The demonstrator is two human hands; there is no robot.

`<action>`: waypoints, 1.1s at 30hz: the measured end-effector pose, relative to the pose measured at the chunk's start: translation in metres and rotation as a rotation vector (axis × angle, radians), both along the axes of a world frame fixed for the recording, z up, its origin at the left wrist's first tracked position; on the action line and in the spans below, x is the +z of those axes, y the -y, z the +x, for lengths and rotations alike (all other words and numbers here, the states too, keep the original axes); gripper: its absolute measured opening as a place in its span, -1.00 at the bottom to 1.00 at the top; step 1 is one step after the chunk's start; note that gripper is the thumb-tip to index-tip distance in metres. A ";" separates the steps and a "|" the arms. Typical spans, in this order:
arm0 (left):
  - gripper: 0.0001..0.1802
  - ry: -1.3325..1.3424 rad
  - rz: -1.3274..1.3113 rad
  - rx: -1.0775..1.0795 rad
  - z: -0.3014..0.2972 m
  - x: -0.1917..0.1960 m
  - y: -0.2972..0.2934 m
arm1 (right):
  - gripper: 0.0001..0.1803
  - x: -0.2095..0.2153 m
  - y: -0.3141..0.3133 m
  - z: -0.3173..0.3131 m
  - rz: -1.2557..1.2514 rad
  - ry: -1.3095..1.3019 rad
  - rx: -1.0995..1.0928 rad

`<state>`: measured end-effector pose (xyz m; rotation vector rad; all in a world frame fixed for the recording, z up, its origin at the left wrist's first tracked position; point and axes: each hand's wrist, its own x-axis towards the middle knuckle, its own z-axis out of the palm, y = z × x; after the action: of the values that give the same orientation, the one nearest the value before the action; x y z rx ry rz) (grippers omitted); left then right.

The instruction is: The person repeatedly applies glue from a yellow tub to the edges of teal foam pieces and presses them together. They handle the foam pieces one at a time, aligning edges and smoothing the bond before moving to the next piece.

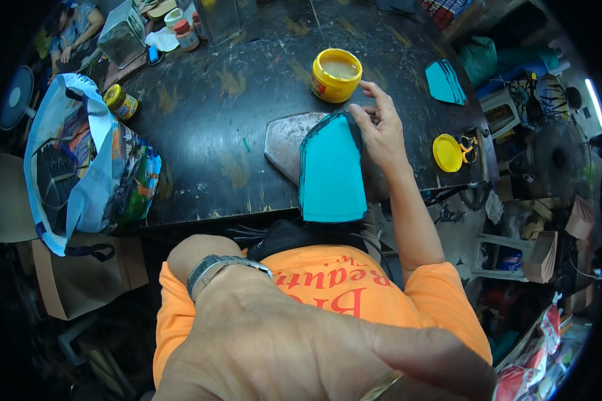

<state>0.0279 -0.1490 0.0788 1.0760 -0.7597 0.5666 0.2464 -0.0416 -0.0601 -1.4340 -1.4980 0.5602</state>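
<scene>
A stack of teal cut sheets (pixel 332 170) with dark edges lies partly on a grey stone-like slab (pixel 284 144), its near end reaching over the table's front edge. At the stack's far right corner is my right hand (pixel 381 130), thumb beside the corner and fingers apart, the forefinger close to an open yellow jar (pixel 336 90) of pale paste. Whether the thumb touches the sheets is hard to tell. My left hand (pixel 294 354), with a metal watch at the wrist and a ring, is very close to the camera; its fingertips fall outside the picture.
On the dark table (pixel 207 154), a yellow lid (pixel 447 153) lies beside orange-handled scissors (pixel 469 150), with more teal sheets (pixel 445 83) behind. A blue bag (pixel 80 167) and a small yellow-lidded jar (pixel 120 101) stand left. A person (pixel 77 33) sits far left.
</scene>
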 end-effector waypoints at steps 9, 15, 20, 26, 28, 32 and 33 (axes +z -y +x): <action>-0.44 -0.010 0.095 0.200 -0.014 0.005 -0.026 | -0.47 -0.010 0.006 0.008 -0.027 -0.336 0.028; -0.46 -0.026 0.125 0.386 -0.023 0.001 -0.036 | -0.43 -0.016 0.022 0.030 -0.094 -0.573 0.106; -0.48 -0.279 0.118 0.840 -0.022 -0.035 -0.058 | -0.47 -0.014 0.032 0.040 -0.103 -0.720 0.150; -0.30 -1.004 0.669 1.491 0.011 -0.121 -0.073 | -0.22 -0.024 0.057 0.006 -0.011 -0.572 0.131; -0.18 -1.015 0.682 1.501 0.014 -0.138 -0.074 | -0.20 -0.029 0.064 -0.006 -0.026 -0.554 0.165; -0.16 -0.990 0.546 1.379 0.010 -0.148 -0.079 | -0.37 -0.033 0.059 -0.003 -0.034 -0.541 0.182; -0.15 -0.993 0.537 1.364 0.009 -0.147 -0.080 | -0.47 -0.031 0.054 0.003 -0.039 -0.498 0.165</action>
<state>0.0369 -0.0689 -0.0687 2.0888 0.8773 0.8214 0.2494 -0.0955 -0.0910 -1.0968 -1.2102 0.9731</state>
